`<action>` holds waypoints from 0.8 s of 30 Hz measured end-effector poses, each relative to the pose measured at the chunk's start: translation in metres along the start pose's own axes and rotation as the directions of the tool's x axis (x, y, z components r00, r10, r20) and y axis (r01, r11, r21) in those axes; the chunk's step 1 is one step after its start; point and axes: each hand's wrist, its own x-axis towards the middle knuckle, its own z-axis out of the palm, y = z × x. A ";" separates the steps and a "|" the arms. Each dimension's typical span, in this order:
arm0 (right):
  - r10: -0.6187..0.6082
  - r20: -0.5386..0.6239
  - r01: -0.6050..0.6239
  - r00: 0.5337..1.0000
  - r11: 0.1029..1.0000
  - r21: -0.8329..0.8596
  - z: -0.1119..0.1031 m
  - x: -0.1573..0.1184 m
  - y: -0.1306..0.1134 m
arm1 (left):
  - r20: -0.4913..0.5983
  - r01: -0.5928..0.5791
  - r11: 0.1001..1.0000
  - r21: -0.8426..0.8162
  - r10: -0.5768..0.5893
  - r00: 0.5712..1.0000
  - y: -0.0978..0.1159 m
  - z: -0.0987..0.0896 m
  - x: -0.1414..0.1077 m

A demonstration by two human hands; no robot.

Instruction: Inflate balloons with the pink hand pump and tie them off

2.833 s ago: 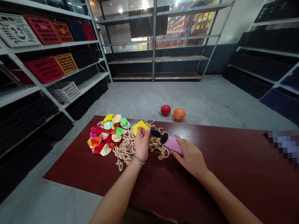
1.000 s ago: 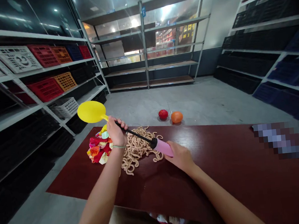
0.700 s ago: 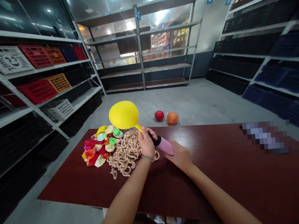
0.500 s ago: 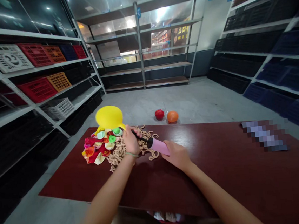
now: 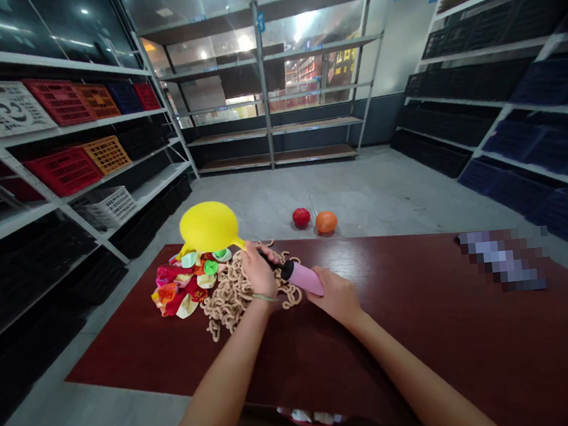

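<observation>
A partly inflated yellow balloon (image 5: 209, 227) sits on the nozzle end of a pink hand pump (image 5: 304, 278). My left hand (image 5: 260, 269) is closed round the balloon's neck and the dark nozzle. Wrapped round the rear of the pink pump body is my right hand (image 5: 336, 293). Under and beside my left hand lies a heap of beige curled pieces (image 5: 229, 295). Left of that heap, a pile of colourful deflated balloons (image 5: 175, 290) rests on the dark red table (image 5: 401, 335).
An orange balloon (image 5: 326, 222) and a red balloon (image 5: 301, 218) lie on the floor beyond the table. A blurred flat object (image 5: 502, 260) is at the table's right. Shelves with crates (image 5: 66, 170) line the left; more shelving stands behind and right.
The yellow balloon looks larger. My left hand has shifted slightly right, closer to the pump body, while my right hand stays about where it was, still on the pump.
</observation>
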 end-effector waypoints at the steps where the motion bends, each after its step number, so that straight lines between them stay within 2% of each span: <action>1: 0.002 0.000 -0.002 1.000 1.000 -0.003 -0.001 0.000 0.001 | 0.027 0.020 1.000 0.001 -0.020 0.999 -0.010 0.002 -0.008; 3: -0.006 0.001 0.006 1.000 1.000 -0.013 -0.002 -0.002 0.002 | 0.068 0.047 0.999 0.003 -0.047 0.997 -0.021 0.003 -0.016; 5: -0.032 0.008 0.032 0.999 0.999 -0.020 -0.003 -0.004 0.004 | 0.082 0.050 0.999 0.010 -0.051 0.995 -0.018 0.000 -0.012; 7: -0.056 0.011 0.056 0.998 0.998 -0.018 -0.003 -0.005 0.005 | 0.090 0.031 0.999 0.022 -0.033 0.995 -0.002 -0.004 0.002; 12: -0.055 0.019 0.055 0.998 0.998 0.008 -0.003 -0.002 0.004 | 0.058 -0.047 0.999 0.000 0.046 0.997 0.058 -0.009 0.048; 15: -0.042 0.043 0.041 0.998 0.999 0.036 -0.003 0.002 0.001 | -0.008 -0.103 0.994 -0.039 0.102 0.995 0.071 -0.008 0.059; 18: -0.025 0.030 0.023 0.999 0.999 0.043 0.000 0.004 0.001 | -0.050 -0.084 0.995 -0.054 0.081 0.995 0.049 -0.001 0.046; 22: 0.027 -0.012 -0.026 1.000 0.998 0.058 0.004 0.004 0.005 | 0.027 0.004 1.000 -0.007 -0.004 1.000 -0.006 0.014 0.008; 24: 0.051 -0.030 -0.049 0.998 0.997 0.058 0.003 0.003 0.007 | 0.075 0.015 1.000 0.018 -0.017 0.997 -0.024 0.020 -0.006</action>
